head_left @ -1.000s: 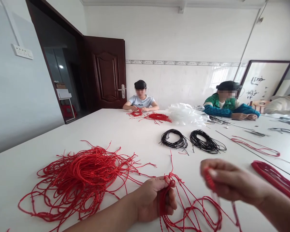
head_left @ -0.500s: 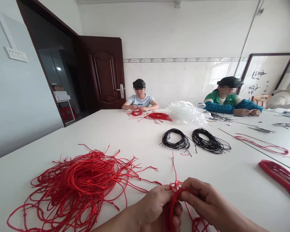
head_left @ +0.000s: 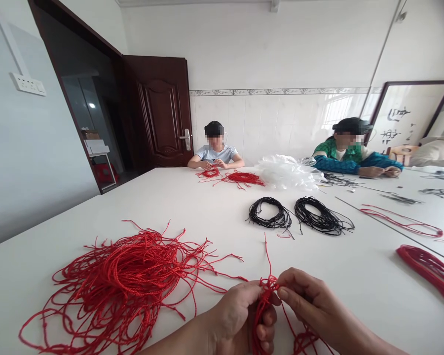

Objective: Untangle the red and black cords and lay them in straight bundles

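Note:
A bundle of red cords is wrapped in my left hand, whose thumb presses near the bundle's top. My right hand pinches red cord between thumb and forefinger at the bundle's upper right side. Knotted ends stick out above the fingers, and one thin strand runs up across the table. More red cord hangs below my right hand and lies in loops at the bottom edge. To the left of my left hand spreads a large loose pile of red cords with small knots at the ends.
Two coils of black cord, a left coil and a right coil, lie beyond my hands on the white table. Behind them sits a heap of clear plastic bags. A dark red cord bundle lies at right. Co-workers sit across the table.
My right hand has shifted slightly up, with its fingertips a little off the bundle's front. More of the knotted top now shows. The left hand keeps its hold, and the view has moved slightly.

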A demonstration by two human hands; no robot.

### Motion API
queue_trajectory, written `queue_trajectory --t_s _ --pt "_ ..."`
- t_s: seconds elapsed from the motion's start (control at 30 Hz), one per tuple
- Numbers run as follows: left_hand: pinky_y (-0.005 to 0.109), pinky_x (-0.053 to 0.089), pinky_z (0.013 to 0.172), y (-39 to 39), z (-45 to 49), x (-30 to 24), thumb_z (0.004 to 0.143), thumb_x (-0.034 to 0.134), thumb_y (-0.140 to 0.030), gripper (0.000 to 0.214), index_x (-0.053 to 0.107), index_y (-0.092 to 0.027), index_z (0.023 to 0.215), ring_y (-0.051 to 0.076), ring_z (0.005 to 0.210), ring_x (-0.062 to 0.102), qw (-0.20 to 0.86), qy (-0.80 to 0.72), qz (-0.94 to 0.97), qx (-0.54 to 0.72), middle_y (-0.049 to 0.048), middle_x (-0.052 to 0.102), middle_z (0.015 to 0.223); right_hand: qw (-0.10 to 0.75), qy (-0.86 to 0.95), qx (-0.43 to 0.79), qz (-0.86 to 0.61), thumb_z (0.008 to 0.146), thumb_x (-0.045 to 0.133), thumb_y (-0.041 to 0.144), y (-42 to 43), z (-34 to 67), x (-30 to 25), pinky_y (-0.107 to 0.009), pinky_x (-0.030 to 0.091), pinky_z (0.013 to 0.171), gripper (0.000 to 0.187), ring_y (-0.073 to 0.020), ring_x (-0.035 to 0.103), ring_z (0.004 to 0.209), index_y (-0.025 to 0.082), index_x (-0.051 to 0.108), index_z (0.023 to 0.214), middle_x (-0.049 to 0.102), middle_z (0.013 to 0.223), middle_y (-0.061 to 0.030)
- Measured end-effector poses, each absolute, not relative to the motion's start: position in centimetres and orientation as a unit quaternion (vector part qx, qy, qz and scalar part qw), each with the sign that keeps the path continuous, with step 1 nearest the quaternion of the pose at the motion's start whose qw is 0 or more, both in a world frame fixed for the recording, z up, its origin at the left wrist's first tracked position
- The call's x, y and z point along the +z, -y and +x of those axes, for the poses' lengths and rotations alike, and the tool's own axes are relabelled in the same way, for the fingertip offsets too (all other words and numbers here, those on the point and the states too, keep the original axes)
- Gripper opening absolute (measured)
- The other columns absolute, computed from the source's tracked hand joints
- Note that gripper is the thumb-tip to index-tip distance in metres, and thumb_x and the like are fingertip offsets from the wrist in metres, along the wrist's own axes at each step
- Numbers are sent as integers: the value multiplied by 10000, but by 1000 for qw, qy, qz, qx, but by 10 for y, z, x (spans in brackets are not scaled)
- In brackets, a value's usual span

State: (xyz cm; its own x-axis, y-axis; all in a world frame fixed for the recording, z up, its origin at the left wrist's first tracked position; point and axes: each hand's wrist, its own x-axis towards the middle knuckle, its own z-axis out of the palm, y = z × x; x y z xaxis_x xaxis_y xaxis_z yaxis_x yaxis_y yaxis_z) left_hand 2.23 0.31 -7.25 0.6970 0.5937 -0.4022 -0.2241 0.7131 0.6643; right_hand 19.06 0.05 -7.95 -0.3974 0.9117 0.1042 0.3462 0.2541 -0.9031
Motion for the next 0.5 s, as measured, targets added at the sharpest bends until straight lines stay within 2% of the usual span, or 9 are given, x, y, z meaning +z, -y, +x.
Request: queue_trajectory --t_s 0.1,0.3,0.5 --pt "205 273 456 -4 22 -74 703 416 -306 183 496 -143 727 45 373 329 879 -310 271 241 -50 404 516 331 724 412 -443 828 400 433 -2 190 -79 -209 246 451 296 -76 269 483 170 511 754 346 532 54" --pt "230 349 490 -3 22 -75 735 425 -383 280 518 -127 800 71 408 437 876 -317 265 250 -21 485 565 333 738 386 -441 829 404 419 -2 190 -78 -208 287 479 283 -78 323 495 169 530 781 409 542 46" --pt "202 360 451 0 23 -74 765 424 -449 326 506 -139 818 73 410 475 865 -314 293 260 -13 509 579 339 737 380 -445 829 402 421 -5 192 -81 -194 277 436 285 -67 299 460 169 519 767 402 522 54"
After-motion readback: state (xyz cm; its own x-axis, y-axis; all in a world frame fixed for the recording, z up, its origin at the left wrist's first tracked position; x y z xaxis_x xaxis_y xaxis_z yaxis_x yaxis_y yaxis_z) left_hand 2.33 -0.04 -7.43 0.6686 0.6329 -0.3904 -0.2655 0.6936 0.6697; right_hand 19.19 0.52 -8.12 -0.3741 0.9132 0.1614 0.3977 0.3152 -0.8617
